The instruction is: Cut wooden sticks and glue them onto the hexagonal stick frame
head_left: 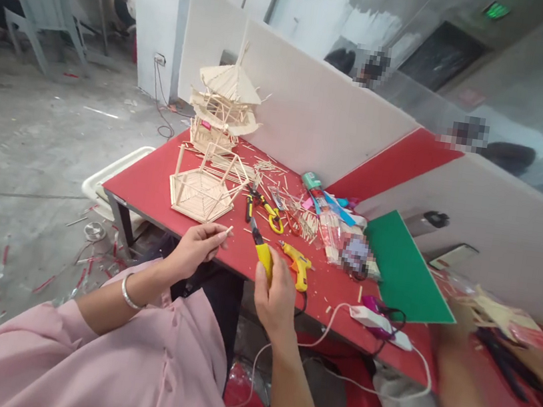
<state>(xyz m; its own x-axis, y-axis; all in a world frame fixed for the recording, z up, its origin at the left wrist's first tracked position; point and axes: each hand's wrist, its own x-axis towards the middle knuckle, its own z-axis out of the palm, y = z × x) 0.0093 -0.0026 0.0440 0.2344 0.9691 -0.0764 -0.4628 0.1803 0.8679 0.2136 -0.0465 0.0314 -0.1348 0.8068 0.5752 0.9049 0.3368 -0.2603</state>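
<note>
My right hand (276, 293) is wrapped round a yellow and black utility knife (263, 251), its blade pointing up and away from me. In front of my body, my left hand (200, 247) pinches a short wooden stick (228, 232) between thumb and fingertips. A hexagonal stick frame (200, 195) with upright posts lies on the table just beyond my left hand. To the right of the knife rests a yellow hot glue gun (297, 264). Yellow-and-black pliers (249, 206) and yellow-handled scissors (276, 222) lie beyond the blade.
A pagoda model (224, 106) of sticks stands at the far corner of the red table (146, 179). Loose sticks (266, 169) are scattered nearby. A green board (408, 270), a white power strip (380, 326) and its cord are at right. A co-worker's blurred arm (463, 372) reaches in beside them.
</note>
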